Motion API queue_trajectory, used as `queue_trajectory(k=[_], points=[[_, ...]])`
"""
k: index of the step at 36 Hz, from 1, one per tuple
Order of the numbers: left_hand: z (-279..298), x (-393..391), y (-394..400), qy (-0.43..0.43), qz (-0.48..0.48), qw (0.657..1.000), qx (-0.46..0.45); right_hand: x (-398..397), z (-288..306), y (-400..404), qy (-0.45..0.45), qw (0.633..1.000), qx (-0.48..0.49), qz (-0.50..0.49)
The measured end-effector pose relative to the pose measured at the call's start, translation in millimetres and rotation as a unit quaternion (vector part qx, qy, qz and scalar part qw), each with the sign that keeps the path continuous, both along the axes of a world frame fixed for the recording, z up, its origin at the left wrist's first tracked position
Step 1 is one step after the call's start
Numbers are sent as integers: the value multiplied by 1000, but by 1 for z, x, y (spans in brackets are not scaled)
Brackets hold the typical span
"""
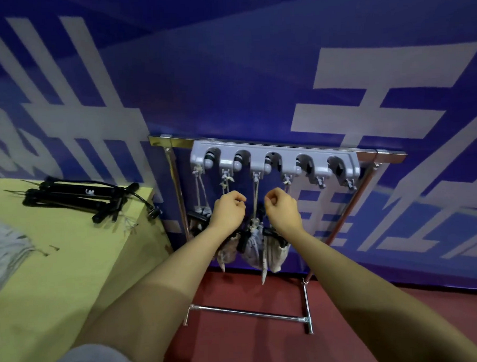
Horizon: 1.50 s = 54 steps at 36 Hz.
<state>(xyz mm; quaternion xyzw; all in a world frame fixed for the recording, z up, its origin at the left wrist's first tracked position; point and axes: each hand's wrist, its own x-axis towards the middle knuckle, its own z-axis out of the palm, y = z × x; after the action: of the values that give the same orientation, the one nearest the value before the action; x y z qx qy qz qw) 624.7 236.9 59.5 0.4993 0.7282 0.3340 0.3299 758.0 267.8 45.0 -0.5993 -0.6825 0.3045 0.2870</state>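
Head view: left hand [228,212] and right hand [283,210], apart, each pinch a hanging cord [226,186].

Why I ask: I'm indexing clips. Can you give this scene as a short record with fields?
setting: chrome metal rack on a red floor, before a blue banner with white lettering
holder: grey plastic five-clamp holder on the rack's top bar, hooks beneath
hanging: pale cloth bundles on beige cords from the hooks
left hand: fingers curled at the second hook's cord; grip unclear
right hand: fingers curled at the fourth hook's cord; grip unclear
table: yellow-green table at left, bearing black rods and a grey cloth
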Motion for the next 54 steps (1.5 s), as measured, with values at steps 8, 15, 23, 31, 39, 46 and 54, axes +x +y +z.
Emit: queue_trajectory(k=[8,15,23,31,39,46,54], points=[[-4,-93,-54,-18,67,998,8,-87,8,-44,-6,997,-17,71],[-11,-198,-109,-29,96,995,15,-194,6,-97,-4,993,-27,117],[-3,-287,-169,-29,124,992,-1,-288,0,-136,1,989,-48,139],[3,-353,-178,-27,169,985,-19,-360,4,-131,21,983,-54,172],[-11,-416,-162,-15,211,977,-38,-425,-10,-101,9,967,-75,243],[-36,-467,-170,-25,271,961,-44,-477,-25,-89,-13,951,-83,296],[-67,-515,-189,1,260,962,-86,-534,-65,-98,-61,932,-105,341]])
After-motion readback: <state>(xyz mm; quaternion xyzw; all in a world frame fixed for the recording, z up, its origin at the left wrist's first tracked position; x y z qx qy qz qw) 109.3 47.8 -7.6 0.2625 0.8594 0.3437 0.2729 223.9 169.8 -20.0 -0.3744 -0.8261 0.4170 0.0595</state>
